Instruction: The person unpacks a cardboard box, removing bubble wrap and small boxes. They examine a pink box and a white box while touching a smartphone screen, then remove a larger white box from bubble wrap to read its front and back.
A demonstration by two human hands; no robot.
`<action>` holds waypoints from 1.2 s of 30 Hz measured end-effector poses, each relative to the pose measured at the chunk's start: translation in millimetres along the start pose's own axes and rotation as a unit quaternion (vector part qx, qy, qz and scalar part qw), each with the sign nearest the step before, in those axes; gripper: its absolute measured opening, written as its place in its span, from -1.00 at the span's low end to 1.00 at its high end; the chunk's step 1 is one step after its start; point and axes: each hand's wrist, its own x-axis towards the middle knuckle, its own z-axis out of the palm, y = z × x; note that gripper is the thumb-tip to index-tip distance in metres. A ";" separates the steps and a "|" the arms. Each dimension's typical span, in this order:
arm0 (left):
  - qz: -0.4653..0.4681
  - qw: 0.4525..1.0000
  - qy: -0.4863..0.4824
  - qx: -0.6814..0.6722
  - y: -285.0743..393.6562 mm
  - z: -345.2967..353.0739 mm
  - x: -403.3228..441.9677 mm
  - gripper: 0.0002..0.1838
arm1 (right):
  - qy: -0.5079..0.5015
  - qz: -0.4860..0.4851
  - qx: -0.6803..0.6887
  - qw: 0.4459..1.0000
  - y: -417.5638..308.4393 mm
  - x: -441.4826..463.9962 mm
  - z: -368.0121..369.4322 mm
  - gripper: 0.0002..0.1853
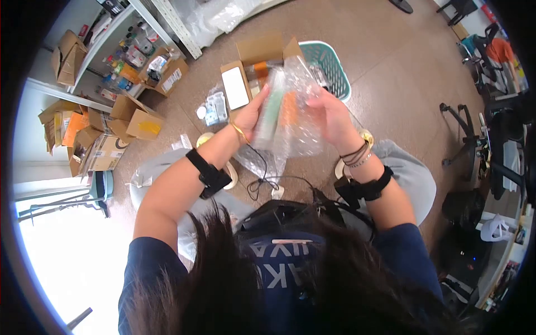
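Both hands grip a loose bundle of clear plastic [296,120], green and orange showing through, held above the floor.
The biggest risk, I judge, is a drop: the left hand [251,114] is closed around the bundle's greenish side, while the right hand [336,119] seems to pinch only loose wrap. Pulling apart might tear the wrap; least of all, the dark cable [258,181] nearer the body could catch on it. The brown floor [391,72] carries everything in reach, with a crowded shelf [105,43] far left and cardboard boxes [106,152] nearer below it. Just beyond the bundle stands an open carton [259,47], a green basket [339,66] to its right, a white box [235,87] to its left, then a small packet [215,109].
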 end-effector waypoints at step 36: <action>0.191 0.964 -0.184 0.009 17.8 68.1 -80.4 -0.45 | -0.147 -0.606 -0.318 0.714 -237.4 -255.8 132.0 -0.70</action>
